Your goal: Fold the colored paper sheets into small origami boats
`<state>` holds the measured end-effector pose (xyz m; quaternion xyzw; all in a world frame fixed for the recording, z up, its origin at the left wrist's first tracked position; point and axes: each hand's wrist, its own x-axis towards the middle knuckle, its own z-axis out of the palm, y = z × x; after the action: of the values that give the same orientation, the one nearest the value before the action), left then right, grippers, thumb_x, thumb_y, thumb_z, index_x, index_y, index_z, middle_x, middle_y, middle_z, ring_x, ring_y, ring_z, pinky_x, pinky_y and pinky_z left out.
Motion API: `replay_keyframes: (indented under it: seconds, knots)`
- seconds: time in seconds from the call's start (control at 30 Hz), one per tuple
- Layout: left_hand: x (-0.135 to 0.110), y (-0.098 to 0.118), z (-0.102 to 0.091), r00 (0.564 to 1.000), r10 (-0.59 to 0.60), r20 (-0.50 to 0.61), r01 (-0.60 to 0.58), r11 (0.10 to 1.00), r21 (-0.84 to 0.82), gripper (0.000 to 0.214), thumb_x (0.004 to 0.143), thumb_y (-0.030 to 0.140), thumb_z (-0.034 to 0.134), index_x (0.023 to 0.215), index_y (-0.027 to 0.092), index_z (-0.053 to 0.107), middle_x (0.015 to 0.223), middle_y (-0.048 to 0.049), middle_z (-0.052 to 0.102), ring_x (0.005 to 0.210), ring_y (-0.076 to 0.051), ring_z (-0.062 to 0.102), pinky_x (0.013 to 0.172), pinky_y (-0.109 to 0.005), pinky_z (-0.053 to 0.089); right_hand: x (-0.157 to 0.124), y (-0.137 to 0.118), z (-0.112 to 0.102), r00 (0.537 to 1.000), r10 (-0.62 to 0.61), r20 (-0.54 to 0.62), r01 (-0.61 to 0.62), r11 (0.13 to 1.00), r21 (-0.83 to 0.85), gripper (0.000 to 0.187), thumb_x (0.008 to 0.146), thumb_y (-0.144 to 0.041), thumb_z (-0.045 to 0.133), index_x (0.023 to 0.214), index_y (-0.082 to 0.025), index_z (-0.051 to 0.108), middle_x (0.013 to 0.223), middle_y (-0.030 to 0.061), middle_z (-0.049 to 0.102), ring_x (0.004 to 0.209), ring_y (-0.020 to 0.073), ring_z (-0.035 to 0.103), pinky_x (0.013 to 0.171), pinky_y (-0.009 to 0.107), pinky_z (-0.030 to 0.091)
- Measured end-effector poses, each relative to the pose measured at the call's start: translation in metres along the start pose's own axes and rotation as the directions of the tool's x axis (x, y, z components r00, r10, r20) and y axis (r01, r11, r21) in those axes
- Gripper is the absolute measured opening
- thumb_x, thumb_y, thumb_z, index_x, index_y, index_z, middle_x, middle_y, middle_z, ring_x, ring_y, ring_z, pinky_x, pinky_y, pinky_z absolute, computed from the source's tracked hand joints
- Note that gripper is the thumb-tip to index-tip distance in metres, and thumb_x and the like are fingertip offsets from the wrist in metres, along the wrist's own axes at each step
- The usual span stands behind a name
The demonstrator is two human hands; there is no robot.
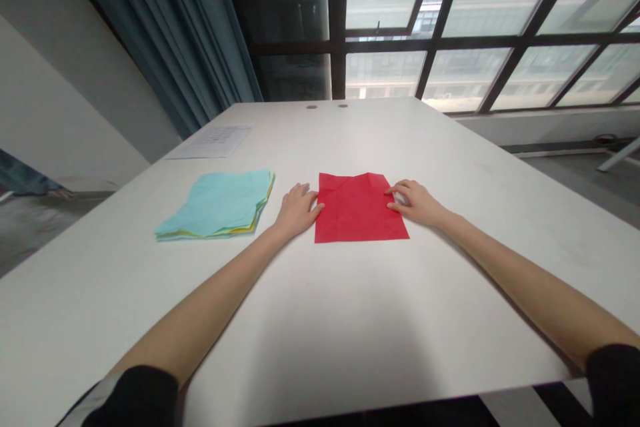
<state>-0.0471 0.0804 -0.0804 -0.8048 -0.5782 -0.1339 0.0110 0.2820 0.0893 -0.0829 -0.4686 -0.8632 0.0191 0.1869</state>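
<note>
A square sheet of red paper [357, 213] lies on the white table in front of me, with faint creases across it and its far edge slightly raised. My left hand [297, 208] holds its left edge, the thumb over the margin and the fingers bent beside it. At the opposite edge, my right hand [416, 203] has its thumb and fingertips on the paper, with a small gap between them. Left of my left hand sits an uneven stack of coloured sheets [225, 203], light blue on top, with yellow and green edges showing below.
The white table [350, 320] stretches away toward the windows [385, 73]. A printed sheet [213, 141] lies near its left edge, and two round dark spots [312, 107] mark the far end. A blue curtain [175, 33] hangs at the back left.
</note>
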Motion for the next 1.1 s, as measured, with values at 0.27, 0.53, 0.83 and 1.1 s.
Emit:
replay_keyframes:
  seconds: [0.27, 0.53, 0.83, 1.1]
  knots:
    - [0.005, -0.007, 0.006, 1.0, 0.019, -0.015, -0.021, 0.992, -0.128, 0.038, 0.083, 0.043, 0.046, 0.111, 0.022, 0.06, 0.123, -0.0092, 0.055, 0.117, -0.025, 0.048, 0.099, -0.043, 0.037, -0.001, 0.014, 0.013, 0.992, 0.118, 0.037, -0.115, 0.991, -0.062, 0.055, 0.083, -0.052, 0.046, 0.122, -0.014, 0.054, 0.127, 0.0164, 0.053, 0.118, 0.0306, 0.047, 0.099, 0.047, 0.034]
    - [0.008, -0.007, 0.007, 1.0, -0.012, -0.024, 0.007, 0.981, -0.192, 0.033, 0.079, 0.042, 0.052, 0.103, 0.023, 0.065, 0.12, -0.0068, 0.059, 0.113, -0.023, 0.052, 0.098, -0.039, 0.038, 0.003, 0.004, 0.001, 0.995, 0.095, 0.007, -0.095, 0.98, 0.173, 0.037, 0.075, -0.04, 0.06, 0.106, -0.019, 0.062, 0.113, 0.0102, 0.064, 0.107, 0.0259, 0.057, 0.096, 0.044, 0.039]
    - [0.01, -0.005, 0.004, 0.996, -0.088, -0.011, 0.082, 0.965, -0.247, 0.026, 0.075, 0.037, 0.055, 0.093, 0.024, 0.069, 0.117, -0.0056, 0.061, 0.11, -0.023, 0.054, 0.097, -0.038, 0.04, 0.006, -0.005, -0.004, 0.983, 0.181, 0.041, -0.184, 0.94, 0.287, 0.025, 0.073, -0.028, 0.061, 0.095, -0.018, 0.065, 0.101, 0.0072, 0.069, 0.094, 0.0222, 0.062, 0.086, 0.035, 0.045]
    - [0.01, -0.008, 0.007, 0.992, -0.12, -0.039, 0.102, 0.944, -0.312, 0.022, 0.073, 0.034, 0.056, 0.086, 0.023, 0.07, 0.113, -0.0053, 0.063, 0.107, -0.023, 0.056, 0.097, -0.037, 0.039, 0.007, -0.004, -0.004, 0.987, 0.149, 0.06, -0.16, 0.932, 0.325, 0.021, 0.073, -0.029, 0.061, 0.09, -0.021, 0.068, 0.099, 0.0049, 0.07, 0.094, 0.0221, 0.062, 0.086, 0.033, 0.045]
